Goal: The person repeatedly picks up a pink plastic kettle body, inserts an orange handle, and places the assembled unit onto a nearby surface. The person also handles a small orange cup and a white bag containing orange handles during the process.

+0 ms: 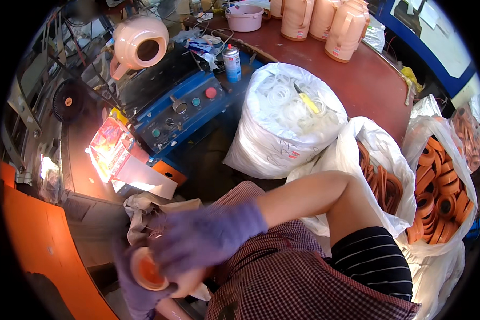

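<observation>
Far centre on the blue machine: a spray can (231, 62), upright, white and blue with a red cap. At centre, a large white plastic sack (272, 138) with a small red and white label (294, 154) low on its front. Far right on the red-brown table: peach jugs, the nearest bearing a small red and white label (336, 50). Left, near the machine: a glossy red and orange packet (109, 146), brightly lit.

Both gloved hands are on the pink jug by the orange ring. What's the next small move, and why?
Probably press the orange ring down with the right hand, since that hand lies blurred over the jug's mouth while the left hand cups it from below. Whether the ring is seated is unclear.
</observation>
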`<state>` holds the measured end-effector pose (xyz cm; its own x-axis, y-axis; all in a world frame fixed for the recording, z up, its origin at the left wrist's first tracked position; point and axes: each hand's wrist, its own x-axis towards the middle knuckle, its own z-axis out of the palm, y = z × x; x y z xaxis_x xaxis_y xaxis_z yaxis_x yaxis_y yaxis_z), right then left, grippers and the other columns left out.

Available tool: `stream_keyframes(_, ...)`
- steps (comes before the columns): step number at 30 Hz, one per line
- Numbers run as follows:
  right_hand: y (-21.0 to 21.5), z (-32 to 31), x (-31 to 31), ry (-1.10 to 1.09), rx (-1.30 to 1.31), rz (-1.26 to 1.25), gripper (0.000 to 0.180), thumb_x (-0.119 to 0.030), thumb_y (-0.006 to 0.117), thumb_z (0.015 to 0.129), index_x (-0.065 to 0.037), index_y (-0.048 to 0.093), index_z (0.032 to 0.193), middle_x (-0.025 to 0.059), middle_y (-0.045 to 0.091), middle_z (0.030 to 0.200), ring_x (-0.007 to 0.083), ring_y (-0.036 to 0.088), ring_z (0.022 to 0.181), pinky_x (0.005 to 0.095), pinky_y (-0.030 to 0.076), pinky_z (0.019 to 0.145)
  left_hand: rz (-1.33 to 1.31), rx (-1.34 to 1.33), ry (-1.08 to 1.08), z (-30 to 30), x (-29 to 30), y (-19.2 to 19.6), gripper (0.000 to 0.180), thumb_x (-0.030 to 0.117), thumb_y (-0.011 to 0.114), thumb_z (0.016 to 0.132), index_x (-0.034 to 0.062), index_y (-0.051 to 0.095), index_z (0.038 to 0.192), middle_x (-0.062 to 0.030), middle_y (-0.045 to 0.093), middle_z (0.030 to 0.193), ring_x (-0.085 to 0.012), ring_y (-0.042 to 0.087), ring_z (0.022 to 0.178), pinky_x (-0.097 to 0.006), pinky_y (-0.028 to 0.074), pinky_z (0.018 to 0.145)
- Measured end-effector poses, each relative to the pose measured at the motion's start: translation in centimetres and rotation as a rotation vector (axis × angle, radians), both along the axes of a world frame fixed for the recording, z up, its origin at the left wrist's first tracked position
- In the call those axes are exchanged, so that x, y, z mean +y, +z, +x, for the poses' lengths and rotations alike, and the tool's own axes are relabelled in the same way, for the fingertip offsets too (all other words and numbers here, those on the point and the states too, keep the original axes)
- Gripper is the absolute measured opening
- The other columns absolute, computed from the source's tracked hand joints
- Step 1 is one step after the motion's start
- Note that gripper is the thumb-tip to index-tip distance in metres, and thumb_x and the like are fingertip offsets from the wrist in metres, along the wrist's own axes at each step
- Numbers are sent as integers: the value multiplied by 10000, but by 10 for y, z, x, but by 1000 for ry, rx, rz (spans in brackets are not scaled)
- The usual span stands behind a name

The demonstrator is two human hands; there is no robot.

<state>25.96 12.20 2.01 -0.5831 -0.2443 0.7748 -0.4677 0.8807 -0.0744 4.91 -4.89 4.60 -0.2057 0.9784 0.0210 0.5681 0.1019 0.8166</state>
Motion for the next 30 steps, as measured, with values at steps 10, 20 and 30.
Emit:
stream_keyframes(10,-175,208,305,-1802,-824,20,324,-317,578,904,-88,708,1094,172,637,1194,354,598,1131,469,465,983,553,593,864,-64,-40,-13,942,236,812,762,48,318,1541,-198,456,1495,-322,469,1342,-422,372,1113)
stream_keyframes(20,-111,274,325,-1524,-645,-544,329,-265,709,828,5,720,1016,145,725,967,258,679,892,359,518,851,527,270,425,19,35,-28,1034,182,923,606,-2,353,1449,-137,556,1292,-256,574,1175,-391,473,1002)
stream_keyframes(30,-8,50,36,-256,-261,-463,298,-163,705,857,-35,651,1120,130,650,1161,308,618,1119,406,481,1005,447,86,62,67,85,-87,1059,275,918,592,-65,345,1414,-158,640,1196,-349,627,1071,-461,497,930)
